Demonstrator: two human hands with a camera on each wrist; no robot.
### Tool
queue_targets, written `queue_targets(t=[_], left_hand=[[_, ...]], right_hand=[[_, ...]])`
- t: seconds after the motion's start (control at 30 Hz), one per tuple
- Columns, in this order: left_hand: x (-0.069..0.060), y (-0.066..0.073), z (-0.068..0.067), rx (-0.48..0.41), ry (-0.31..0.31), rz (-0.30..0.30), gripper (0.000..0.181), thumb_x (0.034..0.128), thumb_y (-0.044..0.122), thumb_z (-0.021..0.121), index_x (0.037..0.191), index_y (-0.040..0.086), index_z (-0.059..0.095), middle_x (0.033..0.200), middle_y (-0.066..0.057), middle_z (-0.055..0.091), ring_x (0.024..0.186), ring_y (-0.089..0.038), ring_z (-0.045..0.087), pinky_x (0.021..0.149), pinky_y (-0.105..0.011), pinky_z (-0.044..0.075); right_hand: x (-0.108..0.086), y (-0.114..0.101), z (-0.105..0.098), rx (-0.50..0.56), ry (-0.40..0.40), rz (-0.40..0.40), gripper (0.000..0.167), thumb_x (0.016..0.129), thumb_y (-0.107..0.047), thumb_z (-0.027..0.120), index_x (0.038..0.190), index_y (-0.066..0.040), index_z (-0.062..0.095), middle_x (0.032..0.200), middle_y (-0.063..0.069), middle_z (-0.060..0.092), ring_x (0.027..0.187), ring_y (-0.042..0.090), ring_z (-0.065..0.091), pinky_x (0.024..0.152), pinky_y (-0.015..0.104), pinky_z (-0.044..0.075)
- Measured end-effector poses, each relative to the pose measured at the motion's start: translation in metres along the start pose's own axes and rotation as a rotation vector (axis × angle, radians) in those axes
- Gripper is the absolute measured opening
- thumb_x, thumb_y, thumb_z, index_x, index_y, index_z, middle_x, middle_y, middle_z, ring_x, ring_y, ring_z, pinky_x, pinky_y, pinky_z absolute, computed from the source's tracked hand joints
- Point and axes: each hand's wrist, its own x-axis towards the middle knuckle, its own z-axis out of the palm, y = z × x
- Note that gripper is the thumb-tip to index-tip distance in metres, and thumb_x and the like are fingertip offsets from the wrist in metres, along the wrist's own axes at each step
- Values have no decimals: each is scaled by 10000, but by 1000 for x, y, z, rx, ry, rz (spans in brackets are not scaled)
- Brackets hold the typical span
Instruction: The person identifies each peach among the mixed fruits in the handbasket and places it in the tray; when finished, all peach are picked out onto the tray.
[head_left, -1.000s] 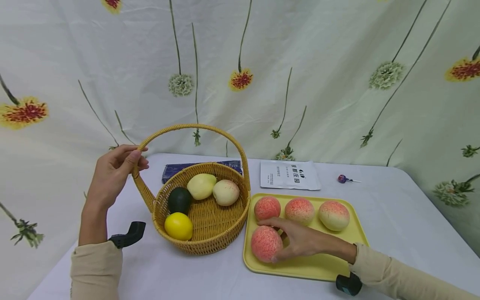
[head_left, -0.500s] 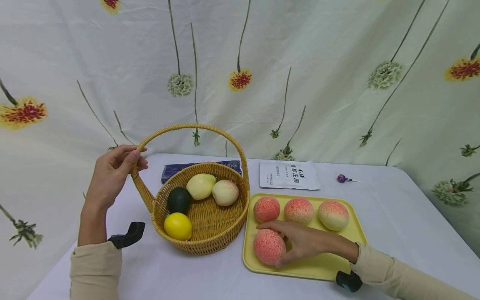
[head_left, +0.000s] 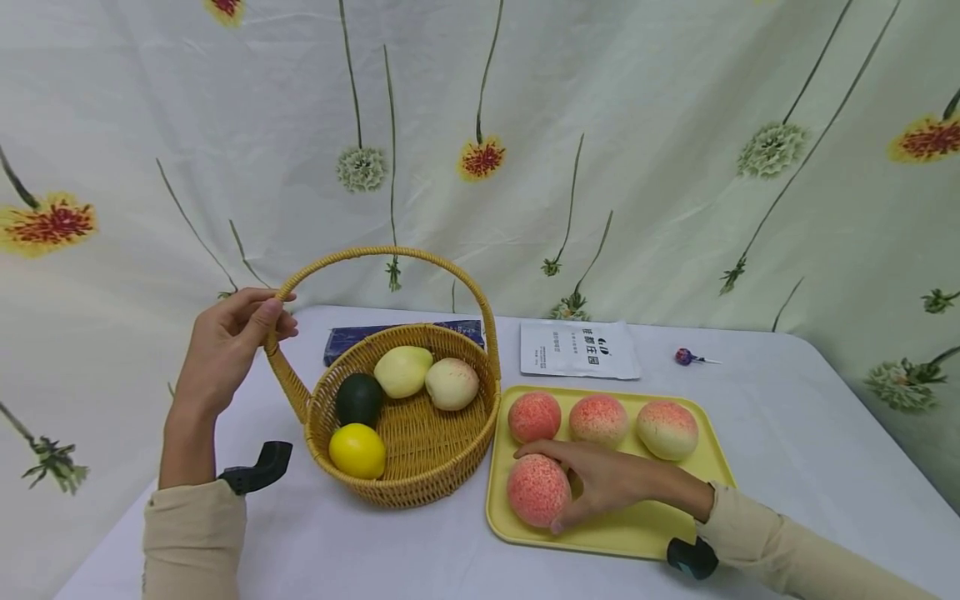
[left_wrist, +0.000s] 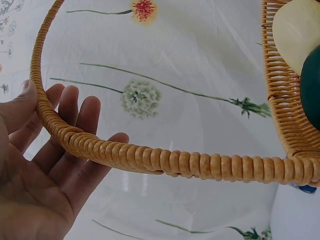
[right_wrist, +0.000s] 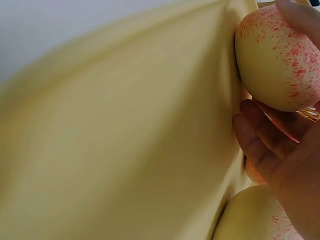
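In the head view my left hand (head_left: 221, 354) holds the left side of the wicker basket's arched handle (head_left: 382, 252). The left wrist view shows the thumb on one side of that handle (left_wrist: 190, 164) and curled fingers behind it. Inside the basket (head_left: 431, 483) lie a lemon (head_left: 357, 451), a dark green avocado-like fruit (head_left: 359, 400), a pale yellow fruit (head_left: 403, 372) and a whitish peach (head_left: 452, 384). My right hand (head_left: 603, 483) grips a pink-speckled peach (head_left: 537, 490) at the front left of the yellow tray (head_left: 637, 533), thumb and fingers on either side.
Further peaches (head_left: 597, 421) line the tray's back. Behind it lie a white pouch (head_left: 577, 352) and a lollipop (head_left: 684, 357). A dark blue box (head_left: 348, 342) sits partly hidden behind the basket. A flowered cloth (head_left: 660, 208) hangs beyond the white table.
The peach under my right hand has shifted slightly to the right on the tray. My left hand and the basket have stayed in place.
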Motion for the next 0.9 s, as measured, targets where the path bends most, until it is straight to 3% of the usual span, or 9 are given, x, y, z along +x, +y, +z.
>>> queue_targets(t=[0.9], left_hand=[[1, -2, -1, -3, 0, 9, 312, 999, 224, 504, 1204, 9, 601, 847, 48, 664, 797, -62, 642, 746, -127, 517]], right_hand=[[0, 2, 1, -31, 10, 0, 874, 744, -480, 775, 1460, -216, 349, 1433, -22, 442, 1188, 95, 520, 1021, 340, 429]])
